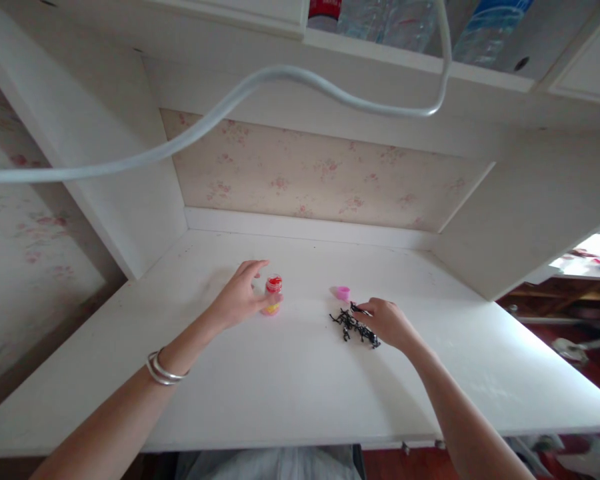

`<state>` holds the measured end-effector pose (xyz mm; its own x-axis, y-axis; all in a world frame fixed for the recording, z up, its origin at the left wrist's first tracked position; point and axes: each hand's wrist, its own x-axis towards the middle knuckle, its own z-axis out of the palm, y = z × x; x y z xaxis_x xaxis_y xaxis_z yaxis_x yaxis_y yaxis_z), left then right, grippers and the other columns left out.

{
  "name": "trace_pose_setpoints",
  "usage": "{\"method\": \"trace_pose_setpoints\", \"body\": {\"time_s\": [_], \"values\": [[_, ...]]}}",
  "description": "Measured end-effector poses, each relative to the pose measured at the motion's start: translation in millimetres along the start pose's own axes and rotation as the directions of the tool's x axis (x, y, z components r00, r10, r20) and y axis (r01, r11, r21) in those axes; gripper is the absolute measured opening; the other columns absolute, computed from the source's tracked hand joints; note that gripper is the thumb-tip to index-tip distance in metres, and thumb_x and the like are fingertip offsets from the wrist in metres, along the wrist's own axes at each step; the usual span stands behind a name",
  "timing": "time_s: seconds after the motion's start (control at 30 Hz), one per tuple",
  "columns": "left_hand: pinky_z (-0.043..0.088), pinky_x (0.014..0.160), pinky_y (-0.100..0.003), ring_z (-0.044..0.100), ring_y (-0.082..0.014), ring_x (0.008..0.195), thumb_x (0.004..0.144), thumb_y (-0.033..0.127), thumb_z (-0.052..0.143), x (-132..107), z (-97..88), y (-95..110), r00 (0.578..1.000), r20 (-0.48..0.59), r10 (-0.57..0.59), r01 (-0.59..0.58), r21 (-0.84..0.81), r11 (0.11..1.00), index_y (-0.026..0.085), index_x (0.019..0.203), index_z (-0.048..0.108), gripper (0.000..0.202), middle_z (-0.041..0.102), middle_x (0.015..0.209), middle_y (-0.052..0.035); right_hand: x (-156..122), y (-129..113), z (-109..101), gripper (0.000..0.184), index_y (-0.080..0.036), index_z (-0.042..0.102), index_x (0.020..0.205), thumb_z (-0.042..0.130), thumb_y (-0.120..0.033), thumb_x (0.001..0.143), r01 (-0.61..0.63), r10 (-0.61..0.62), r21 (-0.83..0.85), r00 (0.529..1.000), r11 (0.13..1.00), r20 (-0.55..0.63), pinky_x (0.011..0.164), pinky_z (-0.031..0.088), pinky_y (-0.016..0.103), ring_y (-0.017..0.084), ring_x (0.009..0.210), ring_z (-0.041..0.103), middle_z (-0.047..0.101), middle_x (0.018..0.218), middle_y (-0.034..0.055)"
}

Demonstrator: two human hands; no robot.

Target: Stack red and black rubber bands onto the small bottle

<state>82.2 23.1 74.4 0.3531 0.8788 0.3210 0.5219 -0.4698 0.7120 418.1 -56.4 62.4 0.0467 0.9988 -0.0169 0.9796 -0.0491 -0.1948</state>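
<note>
A small clear bottle with red and yellow contents stands upright on the white desk. My left hand holds it from the left, thumb and fingers around its side. To the right lies a heap of small black clips. My right hand rests on the right edge of that heap and pinches one black clip between thumb and forefinger. A small pink cap lies just behind the heap, apart from both hands.
White side panels and a flowered back wall close in the desk. A white cable hangs across the view above. A shelf overhead holds plastic bottles. Silver bangles sit on my left wrist.
</note>
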Motion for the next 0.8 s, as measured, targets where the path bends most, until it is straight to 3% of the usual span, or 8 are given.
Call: {"method": "trace_pose_setpoints", "body": {"time_s": [0.13, 0.27, 0.4, 0.6, 0.8], "values": [[0.048, 0.091, -0.032, 0.051, -0.0215, 0.115, 0.064, 0.050, 0.074, -12, 31.7, -21, 0.997, -0.010, -0.080, 0.079, -0.107, 0.991, 0.020, 0.133, 0.039, 0.083, 0.044, 0.136, -0.0115, 5, -5, 3, 0.033, -0.026, 0.072, 0.090, 0.043, -0.041, 0.088, 0.038, -0.038, -0.002, 0.999, 0.999, -0.022, 0.064, 0.033, 0.025, 0.017, 0.074, 0.057, 0.060, 0.076, 0.0035], [0.048, 0.093, -0.032, 0.057, -0.0183, 0.106, 0.073, 0.039, 0.068, -15, 46.8, -27, 0.997, 0.024, -0.075, 0.078, -0.196, 0.977, 0.021, 0.125, 0.048, 0.058, 0.059, 0.120, -0.0071, 9, -11, 13, 0.032, -0.023, 0.071, 0.085, 0.042, -0.037, 0.089, 0.072, -0.071, -0.030, 0.997, 0.997, 0.034, 0.063, 0.033, 0.025, 0.017, 0.073, 0.058, 0.061, 0.077, 0.0038], [0.049, 0.089, -0.030, 0.061, -0.0161, 0.096, 0.078, 0.036, 0.062, -18, 44.7, -26, 0.997, 0.042, -0.067, 0.075, -0.218, 0.973, 0.020, 0.116, 0.055, 0.042, 0.064, 0.110, -0.0050, 11, -14, 19, 0.033, -0.021, 0.070, 0.086, 0.041, -0.037, 0.089, 0.080, -0.074, -0.045, 0.991, 0.996, 0.113, 0.063, 0.034, 0.026, 0.018, 0.075, 0.059, 0.062, 0.079, 0.0057], [0.050, 0.090, -0.026, 0.061, -0.0143, 0.097, 0.078, 0.034, 0.063, -27, 38.5, -21, 0.994, 0.095, -0.058, 0.084, -0.297, 0.951, 0.020, 0.121, 0.053, 0.046, 0.065, 0.111, -0.0037, 5, -14, 8, 0.038, -0.025, 0.070, 0.107, 0.054, -0.048, 0.081, -0.011, 0.014, -0.040, 0.997, 0.999, 0.072, 0.068, 0.037, 0.027, 0.021, 0.084, 0.059, 0.063, 0.090, 0.0060], [0.050, 0.092, -0.027, 0.061, -0.0145, 0.099, 0.077, 0.031, 0.064, -32, 39.3, -17, 0.988, 0.152, -0.015, 0.067, -0.347, 0.936, 0.022, 0.122, 0.052, 0.048, 0.064, 0.113, -0.0032, 5, -19, 18, 0.028, -0.027, 0.073, 0.093, 0.052, -0.044, 0.082, -0.008, 0.018, -0.090, 0.994, 0.996, 0.111, 0.065, 0.034, 0.026, 0.020, 0.082, 0.059, 0.064, 0.087, 0.0053]]}}
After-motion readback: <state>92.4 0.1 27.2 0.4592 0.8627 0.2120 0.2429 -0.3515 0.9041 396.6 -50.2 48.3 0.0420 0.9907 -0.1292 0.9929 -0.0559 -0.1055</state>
